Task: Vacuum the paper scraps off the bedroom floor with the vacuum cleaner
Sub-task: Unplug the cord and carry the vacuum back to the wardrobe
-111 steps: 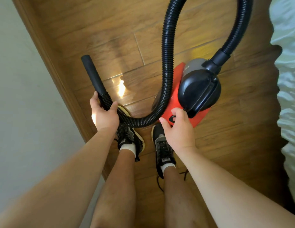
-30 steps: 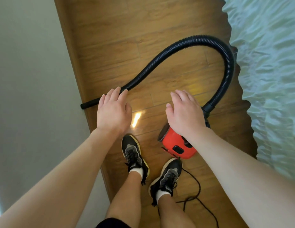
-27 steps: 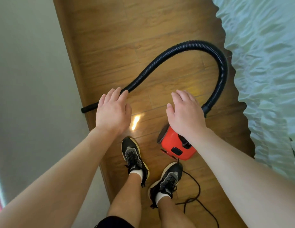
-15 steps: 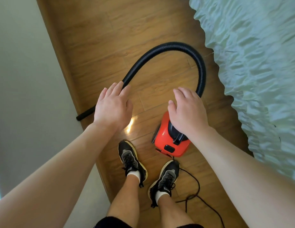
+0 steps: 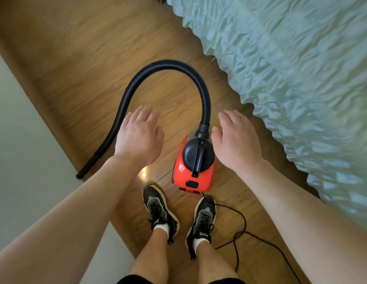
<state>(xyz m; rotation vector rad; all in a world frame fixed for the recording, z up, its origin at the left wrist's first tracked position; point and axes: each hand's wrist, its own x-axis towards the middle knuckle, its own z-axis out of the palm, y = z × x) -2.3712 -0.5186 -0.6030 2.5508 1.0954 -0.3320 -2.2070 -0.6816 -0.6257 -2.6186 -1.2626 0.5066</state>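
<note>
A red vacuum cleaner (image 5: 194, 177) with a black top handle stands on the wooden floor just in front of my shoes. Its black ribbed hose (image 5: 164, 65) arcs away from the body and comes back down to the left, where the nozzle end (image 5: 82, 174) lies on the floor against the wall base. My left hand (image 5: 139, 138) hovers palm down, fingers apart, above the floor beside the hose. My right hand (image 5: 236, 142) hovers the same way to the right of the vacuum body. Neither hand touches anything. No paper scraps show on the floor.
A bed with a crinkled pale green cover (image 5: 291, 78) fills the right side. A pale wall (image 5: 18, 152) with a wooden skirting runs along the left. The black power cord (image 5: 238, 228) loops on the floor beside my right shoe (image 5: 202, 220).
Earlier my left hand held the hose and my right touched the vacuum; both have let go. The hose lies on the floor, and the view has risen and turned toward the bed.
</note>
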